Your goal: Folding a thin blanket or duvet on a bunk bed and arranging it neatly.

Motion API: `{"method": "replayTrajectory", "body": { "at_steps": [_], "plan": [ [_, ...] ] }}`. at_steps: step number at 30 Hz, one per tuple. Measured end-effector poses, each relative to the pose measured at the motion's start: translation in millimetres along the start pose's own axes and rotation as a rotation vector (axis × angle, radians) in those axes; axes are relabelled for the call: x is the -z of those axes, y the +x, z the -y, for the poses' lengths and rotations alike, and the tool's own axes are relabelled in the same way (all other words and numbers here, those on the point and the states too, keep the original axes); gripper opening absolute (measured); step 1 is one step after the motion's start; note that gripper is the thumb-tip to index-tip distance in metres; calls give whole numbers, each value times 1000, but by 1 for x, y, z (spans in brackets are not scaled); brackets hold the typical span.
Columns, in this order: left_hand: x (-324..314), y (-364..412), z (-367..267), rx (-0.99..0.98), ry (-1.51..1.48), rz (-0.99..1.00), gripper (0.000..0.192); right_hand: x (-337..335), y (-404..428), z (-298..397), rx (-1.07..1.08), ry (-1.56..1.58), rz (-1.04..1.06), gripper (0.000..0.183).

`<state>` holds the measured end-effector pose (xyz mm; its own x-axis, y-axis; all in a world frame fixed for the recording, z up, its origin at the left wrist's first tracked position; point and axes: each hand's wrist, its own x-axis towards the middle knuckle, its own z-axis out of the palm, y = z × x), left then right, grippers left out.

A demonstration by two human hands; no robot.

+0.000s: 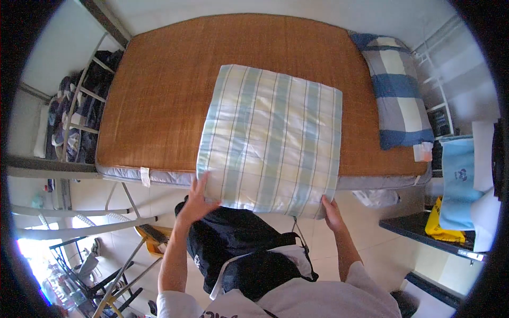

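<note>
A folded quilt (270, 139) in pale green, white and yellow plaid lies before me, mostly on the bed and with its near edge hanging past the mattress side. My left hand (195, 203) grips its near left corner, fingers along the left side and thumb at the near edge. At the near right corner, my right hand (333, 214) pinches the cloth with the thumb on top; its other fingers are largely hidden. Beneath the quilt is a brown woven sleeping mat (163, 91) over a grey mattress (366, 182).
A blue, grey and white checked pillow (397, 93) lies at the bed's right end. Below the quilt sits a black bag (234, 234), close to my body. Metal ladders (81, 95) and piled clothes (65, 115) stand left. A dark shelf (417, 238) holds a yellow bag (439, 224).
</note>
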<state>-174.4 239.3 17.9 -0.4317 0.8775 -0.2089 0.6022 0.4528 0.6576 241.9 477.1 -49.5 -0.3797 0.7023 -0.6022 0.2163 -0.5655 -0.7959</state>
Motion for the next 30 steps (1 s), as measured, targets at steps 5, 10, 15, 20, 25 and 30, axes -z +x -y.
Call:
{"method": "replayTrajectory", "body": {
  "at_steps": [5, 10, 15, 20, 25, 30],
  "plan": [
    [-2, -7, -56, 261, 210, -80, 98, -21, 1, 21, -75, 167, 13, 57],
    [3, 15, -38, 190, 223, -99, 61, -49, -29, 73, -145, 206, 2, 52],
    [93, 72, -2, 111, 472, -125, 38, -119, -39, 78, -43, 388, -79, 55],
    [206, 130, -3, -178, 431, -627, 31, -225, -71, 63, -372, 305, 503, 36],
    [173, 110, 119, -40, -949, -695, 27, -260, -76, 82, -415, -55, 980, 29],
    [37, 32, 124, 365, -740, -245, 37, -161, 15, 87, -98, -40, 111, 23]
  ]
}}
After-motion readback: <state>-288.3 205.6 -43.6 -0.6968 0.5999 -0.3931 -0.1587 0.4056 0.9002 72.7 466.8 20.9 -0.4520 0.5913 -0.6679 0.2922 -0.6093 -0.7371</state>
